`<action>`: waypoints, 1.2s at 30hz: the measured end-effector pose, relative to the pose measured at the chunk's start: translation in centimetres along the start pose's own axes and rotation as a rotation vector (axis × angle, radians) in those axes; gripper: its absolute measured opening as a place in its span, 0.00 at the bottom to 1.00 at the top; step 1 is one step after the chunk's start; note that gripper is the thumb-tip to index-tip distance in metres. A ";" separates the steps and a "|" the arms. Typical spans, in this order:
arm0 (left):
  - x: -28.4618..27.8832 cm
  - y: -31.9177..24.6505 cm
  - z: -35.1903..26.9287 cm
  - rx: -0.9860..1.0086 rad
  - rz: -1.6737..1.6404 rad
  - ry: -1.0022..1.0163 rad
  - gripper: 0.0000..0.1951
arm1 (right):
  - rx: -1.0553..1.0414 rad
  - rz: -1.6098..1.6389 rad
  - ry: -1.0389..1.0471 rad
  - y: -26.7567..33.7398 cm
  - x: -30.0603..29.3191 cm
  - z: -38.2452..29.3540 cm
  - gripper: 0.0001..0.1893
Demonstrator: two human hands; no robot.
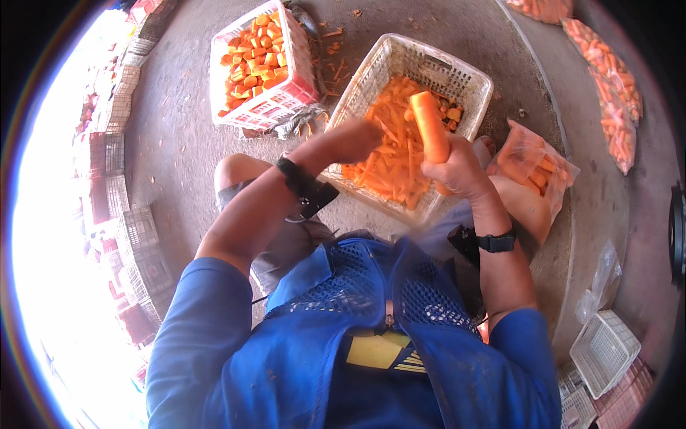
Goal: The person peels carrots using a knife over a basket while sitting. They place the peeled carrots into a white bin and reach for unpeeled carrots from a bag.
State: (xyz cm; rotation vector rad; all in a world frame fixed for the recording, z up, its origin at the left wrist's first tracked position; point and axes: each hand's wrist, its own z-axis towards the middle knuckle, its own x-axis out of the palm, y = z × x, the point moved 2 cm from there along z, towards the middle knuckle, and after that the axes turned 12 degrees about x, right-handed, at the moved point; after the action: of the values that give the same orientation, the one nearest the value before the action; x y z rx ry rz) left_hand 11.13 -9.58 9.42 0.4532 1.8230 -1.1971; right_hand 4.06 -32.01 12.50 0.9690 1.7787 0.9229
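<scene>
A thick peeled carrot [430, 126] points away from me in my right hand [456, 167], whose fingers and thumb wrap its near end. Beside it, on the left, my left hand [360, 140] is blurred and curled; whatever it may hold is hidden. Both hands are over a white plastic crate [356, 86] with carrot peelings [394, 155] heaped inside. Small carrot pieces [451, 113] lie at that crate's right side. Straps with dark devices are on both wrists.
Cut carrot chunks fill a white-and-red crate [300, 80] at the upper left. A clear bag of carrots [536, 163] stands by my right knee. More bagged carrots [611, 80] lie farther right. Stacked crates [144, 246] line the left; a small white crate [605, 354] sits lower right.
</scene>
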 end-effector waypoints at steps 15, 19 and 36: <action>-6.9 -4.8 1.2 -0.239 -0.988 -0.655 0.12 | 0.284 1.027 0.196 -3.2 2.3 3.5 0.27; -7.5 -6.2 3.3 0.013 -1.237 -0.814 0.14 | 0.315 1.349 0.323 -2.3 4.0 3.4 0.25; -5.6 -7.3 3.0 -0.036 -0.954 -0.465 0.14 | 0.336 1.576 0.301 -1.9 3.5 2.9 0.23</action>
State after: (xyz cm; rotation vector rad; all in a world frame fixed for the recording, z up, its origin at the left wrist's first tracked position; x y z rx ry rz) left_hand 10.48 -14.70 17.62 -0.7623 1.6420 -1.6882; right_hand 5.21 -29.13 8.68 2.6686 1.1186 1.7294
